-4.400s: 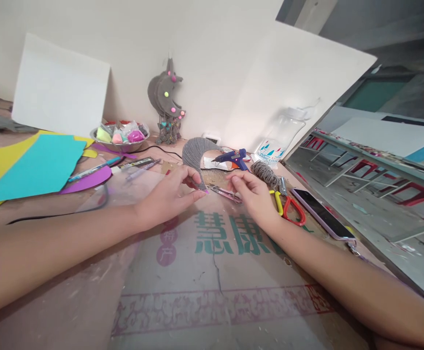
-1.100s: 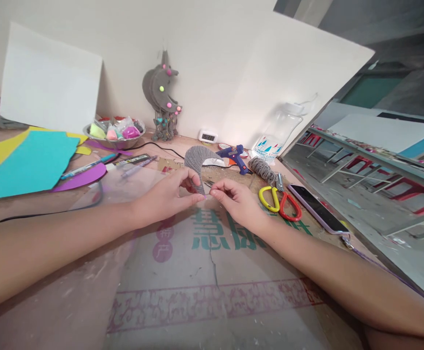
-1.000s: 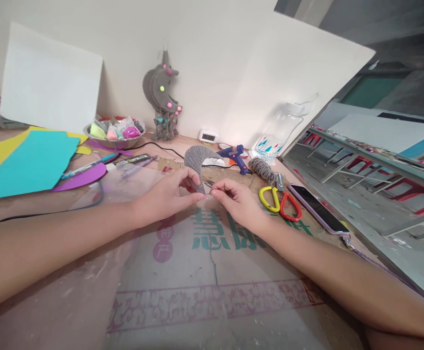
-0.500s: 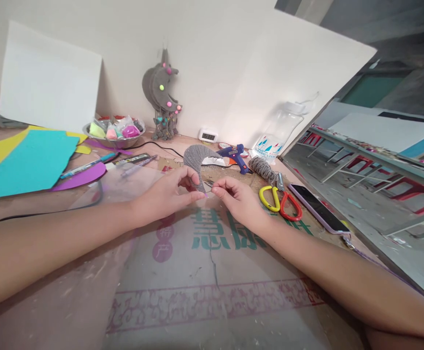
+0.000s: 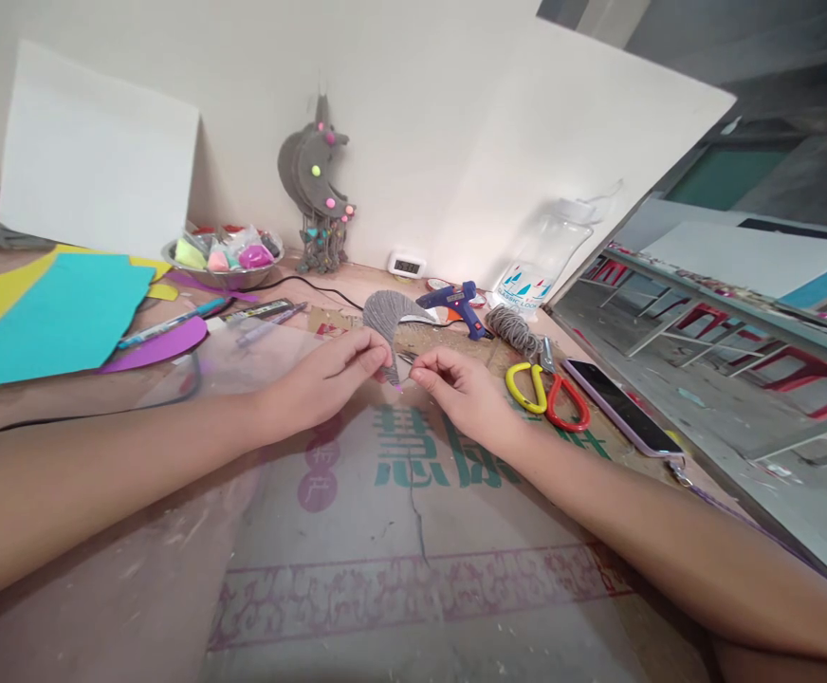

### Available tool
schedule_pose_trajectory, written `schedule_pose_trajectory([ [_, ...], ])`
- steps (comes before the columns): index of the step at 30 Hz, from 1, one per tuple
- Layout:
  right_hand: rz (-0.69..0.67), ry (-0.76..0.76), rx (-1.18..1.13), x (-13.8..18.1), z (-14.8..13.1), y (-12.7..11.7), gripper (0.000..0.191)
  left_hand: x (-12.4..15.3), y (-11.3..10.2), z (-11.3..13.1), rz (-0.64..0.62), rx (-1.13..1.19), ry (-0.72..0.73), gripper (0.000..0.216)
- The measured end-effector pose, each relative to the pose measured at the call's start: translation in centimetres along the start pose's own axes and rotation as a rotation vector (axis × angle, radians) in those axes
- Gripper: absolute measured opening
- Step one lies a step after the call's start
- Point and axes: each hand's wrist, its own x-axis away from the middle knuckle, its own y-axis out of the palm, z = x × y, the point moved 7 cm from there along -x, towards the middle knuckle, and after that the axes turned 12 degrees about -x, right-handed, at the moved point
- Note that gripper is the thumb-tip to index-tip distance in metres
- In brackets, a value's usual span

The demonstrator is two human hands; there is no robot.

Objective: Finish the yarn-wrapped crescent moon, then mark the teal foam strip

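Observation:
In the middle of the head view, a crescent (image 5: 387, 315) wound with grey yarn is gripped near its lower tip by my left hand (image 5: 335, 378), thumb and fingers closed. A bit of purple shows at that tip. Just right of it, my right hand (image 5: 460, 387) pinches a thin strand of grey yarn between thumb and forefinger; the strand is barely visible. Behind the hands lie a blue glue gun (image 5: 462, 309) and a loose hank of grey yarn (image 5: 513, 330). Scissors (image 5: 556, 394) with yellow and red handles lie right of my right hand.
A phone (image 5: 623, 408) lies at the right table edge, with a glass bottle (image 5: 542, 256) behind. A bowl (image 5: 225, 278) of coloured clay, a small clock (image 5: 406, 264) and a decorated grey moon (image 5: 306, 171) stand at the back. Coloured sheets (image 5: 50, 313) are left.
The crescent has turned slightly and shifted a little right and down in my left hand, whose fingers have rolled over it. My right hand has barely moved.

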Motion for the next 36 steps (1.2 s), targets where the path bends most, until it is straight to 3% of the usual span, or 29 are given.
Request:
schedule_pose_trajectory([
  [11,-0.030,0.013,0.024,0.1,0.0,0.4,0.014,-0.1,-0.4,-0.6,0.034,0.085,-0.098,0.028],
  [15,-0.022,0.010,0.027,0.1,0.1,0.3,0.014,-0.2,0.4,-1.0,0.000,0.161,-0.128,0.016],
  [19,0.020,0.024,0.025,0.1,0.2,0.0,0.016,-0.3,1.1,-1.4,-0.007,0.230,-0.108,0.021],
  [27,0.276,0.006,0.106,-1.2,1.6,-4.6,0.019,-0.1,0.3,-1.1,0.014,0.192,-0.139,0.010],
  [31,0.062,0.085,0.282,-2.1,3.8,-4.8,0.022,0.0,0.1,-1.1,-0.001,0.171,-0.177,0.013],
  [36,-0.231,-0.048,0.445,-2.2,3.0,-3.5,0.025,-0.2,0.2,-1.0,-0.006,0.177,-0.173,0.019],
])
